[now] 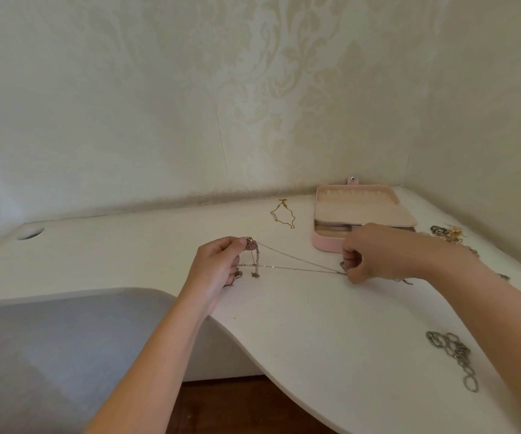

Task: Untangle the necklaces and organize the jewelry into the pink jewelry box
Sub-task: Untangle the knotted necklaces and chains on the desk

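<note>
At a white corner tabletop (pixel 315 324), a person holds a tangle of fine silver necklaces (pixel 296 267) taut just above the surface between both hands. Left hand (pixel 218 264) pinches the bunched end, where a disc pendant (pixel 251 245), a clasp (pixel 238 275) and a small dangling charm (pixel 255 275) gather; right hand (pixel 375 252) has its fingers (pixel 351 256) curled tight on the far end of the strands, directly in front of the open pink jewelry box (pixel 322 244) near the back corner. A gold chain (pixel 282 214) lies loose to the box's left, a chunky silver link chain (pixel 453 355) sits near the front right edge, and more pieces (pixel 447 233) are heaped to the box's right; whether anything is inside the box cannot be told. Untangling looks barely begun, and the strands would likely part best with the tension eased, so the snarl by the left hand slackens and the charm can be fed back through a loop rather than drawn tighter
</note>
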Tool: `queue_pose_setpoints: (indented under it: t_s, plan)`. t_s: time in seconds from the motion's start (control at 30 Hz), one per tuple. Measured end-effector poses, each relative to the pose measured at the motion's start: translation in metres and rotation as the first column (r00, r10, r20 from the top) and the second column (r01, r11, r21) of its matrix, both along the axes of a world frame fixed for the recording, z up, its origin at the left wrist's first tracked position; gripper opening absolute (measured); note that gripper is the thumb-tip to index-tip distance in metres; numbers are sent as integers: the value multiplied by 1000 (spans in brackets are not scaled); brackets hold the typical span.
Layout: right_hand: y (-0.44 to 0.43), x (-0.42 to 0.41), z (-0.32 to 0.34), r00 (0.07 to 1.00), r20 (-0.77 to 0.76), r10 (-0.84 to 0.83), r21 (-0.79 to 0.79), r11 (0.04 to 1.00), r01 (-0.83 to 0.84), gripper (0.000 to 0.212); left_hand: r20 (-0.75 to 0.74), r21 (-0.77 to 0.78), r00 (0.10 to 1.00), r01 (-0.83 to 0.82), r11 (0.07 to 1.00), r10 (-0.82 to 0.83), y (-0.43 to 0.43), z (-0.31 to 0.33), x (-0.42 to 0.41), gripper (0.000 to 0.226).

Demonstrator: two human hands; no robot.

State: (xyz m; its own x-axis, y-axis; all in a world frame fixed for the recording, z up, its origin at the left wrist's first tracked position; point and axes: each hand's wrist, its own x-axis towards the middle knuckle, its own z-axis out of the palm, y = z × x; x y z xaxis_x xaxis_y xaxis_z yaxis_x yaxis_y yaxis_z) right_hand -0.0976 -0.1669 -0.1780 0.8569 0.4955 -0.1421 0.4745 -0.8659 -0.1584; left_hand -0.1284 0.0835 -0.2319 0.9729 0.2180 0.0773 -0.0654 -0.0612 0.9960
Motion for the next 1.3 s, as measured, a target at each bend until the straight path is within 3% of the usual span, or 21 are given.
queue_pose_setpoints:
  t_s: [0.07, 0.17, 0.23, 0.3, 0.37, 0.5, 0.53, 0.63, 0.83, 1.03, 1.13, 1.3]
  plan:
    - [3, 0, -4, 1000, -10, -11, -20, 1000, 11, 17, 3, 22, 1000, 23, 999, -23, 0, 0, -1, 23]
    - [11, 2, -9, 996, 93, 14, 60, 998, -20, 10, 5, 35, 999, 48, 998, -48, 0, -1, -1, 24]
    - [24, 1, -17, 993, 110, -40, 357, 934, -2, 8, 5, 43, 998, 66, 997, -66, 0, -1, -1, 25]
    - [45, -3, -25, 998, 15, -68, 626, 779, 43, 17, 7, 47, 997, 81, 996, -81, 0, -2, -1, 26]
    - [66, -6, -34, 995, -96, -8, 723, 686, 76, 25, 10, 52, 996, 88, 995, -89, 0, -2, -1, 25]
    - [94, -6, -43, 995, -95, 34, 710, 702, 44, 3, 19, 17, 997, 80, 997, -80, 1, -2, -2, 23]
    - [96, -5, -44, 996, -90, 16, 716, 696, 53, 6, 23, 4, 997, 72, 997, -72, 1, -1, -2, 22]
    - [98, 1, -48, 992, -120, -34, 787, 606, 116, 17, 35, -35, 999, 29, 999, -28, 1, -2, -3, 22]
    - [94, 5, -52, 982, -184, -50, 879, 438, 187, 18, 29, -43, 1000, 3, 999, -2, 1, -2, -2, 21]
    - [94, 2, -46, 931, -356, 75, 894, 317, 316, 26, 32, -37, 999, 30, 999, -29, 4, -4, -1, 21]
    - [92, 2, -44, 912, -393, 116, 869, 370, 327, 27, 47, -55, 998, 49, 997, -46, 5, -4, 0, 23]
    - [90, -1, -39, 909, -385, 161, 788, 570, 233, 18, 82, -91, 994, 80, 993, -73, 8, -5, -2, 23]
